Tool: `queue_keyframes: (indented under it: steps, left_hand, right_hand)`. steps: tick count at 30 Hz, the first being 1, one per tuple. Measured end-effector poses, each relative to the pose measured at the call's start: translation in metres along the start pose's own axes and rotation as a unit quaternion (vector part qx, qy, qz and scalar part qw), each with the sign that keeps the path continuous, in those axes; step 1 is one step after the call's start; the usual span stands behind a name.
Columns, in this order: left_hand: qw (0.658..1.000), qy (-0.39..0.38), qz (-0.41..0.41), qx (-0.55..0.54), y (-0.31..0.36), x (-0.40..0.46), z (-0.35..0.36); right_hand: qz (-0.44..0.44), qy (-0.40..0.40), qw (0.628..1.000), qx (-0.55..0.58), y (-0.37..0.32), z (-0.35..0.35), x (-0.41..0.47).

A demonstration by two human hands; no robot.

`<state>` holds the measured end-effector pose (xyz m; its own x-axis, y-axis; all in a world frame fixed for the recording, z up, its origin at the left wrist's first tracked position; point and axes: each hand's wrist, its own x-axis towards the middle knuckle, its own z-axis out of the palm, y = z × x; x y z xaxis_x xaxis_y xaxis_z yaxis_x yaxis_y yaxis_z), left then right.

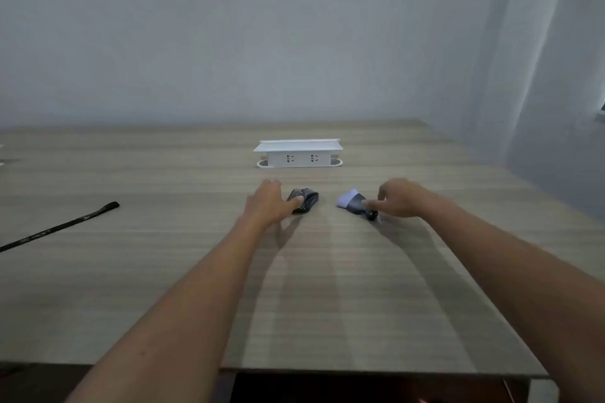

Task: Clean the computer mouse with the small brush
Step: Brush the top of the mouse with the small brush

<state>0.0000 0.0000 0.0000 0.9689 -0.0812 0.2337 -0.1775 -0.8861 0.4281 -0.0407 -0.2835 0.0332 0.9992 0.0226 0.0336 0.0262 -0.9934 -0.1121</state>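
While both arms stretch out over the wooden desk [327,288], the left hand [269,203] settles beside the black computer mouse [306,200], thumb touching its near flank, fingers loosely spread and not yet wrapped round it. The right hand [397,198] curls over the small brush [357,203], thumb and forefinger at its dark handle; whether they have closed on it I cannot tell. Pale bristles point toward the mouse, which lies near but apart. A white socket box [298,154] sits behind, a dark strap [59,227] far left. Best, I think, to pinch the handle low and pin the mouse firmly before sweeping.
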Motion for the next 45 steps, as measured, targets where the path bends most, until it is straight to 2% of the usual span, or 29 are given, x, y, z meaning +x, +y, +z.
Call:
queue_keyframes:
  steps: [9,14,18,21,28,34,39,42,45]
  left_hand:
    - [0.993,-0.007,-0.03,-0.116,-0.005,0.005,0.02]
    - [0.994,0.019,-0.043,-0.094,-0.002,0.014,0.032]
    - [0.997,0.032,-0.046,-0.044,0.001,0.017,0.041]
    - [0.996,0.037,-0.054,-0.053,0.005,0.016,0.042]
    - [0.983,-0.055,-0.028,-0.172,0.004,0.012,0.032]
    - [0.971,-0.099,0.009,-0.218,0.004,0.003,0.026]
    - [0.965,-0.131,0.039,-0.225,0.007,-0.004,0.021]
    - [0.962,-0.144,0.048,-0.228,0.008,-0.006,0.021]
    - [0.961,-0.153,0.06,-0.22,0.009,-0.008,0.02]
  right_hand:
    - [-0.019,-0.008,0.995,0.095,0.001,0.015,0.005]
    - [-0.014,-0.035,0.99,0.138,0.004,0.016,0.01]
    - [-0.009,-0.018,0.986,0.165,0.007,0.019,0.012]
    - [-0.016,0.001,0.984,0.179,0.009,0.02,0.013]
    - [-0.023,0.044,0.978,0.201,0.007,0.015,0.017]
    - [-0.014,0.056,0.947,0.317,0.002,0.007,0.018]
    - [-0.048,0.046,0.898,0.435,0.0,-0.002,0.016]
    - [-0.064,0.051,0.875,0.477,-0.002,-0.007,0.016]
    - [-0.068,0.049,0.87,0.486,-0.006,-0.013,0.016]
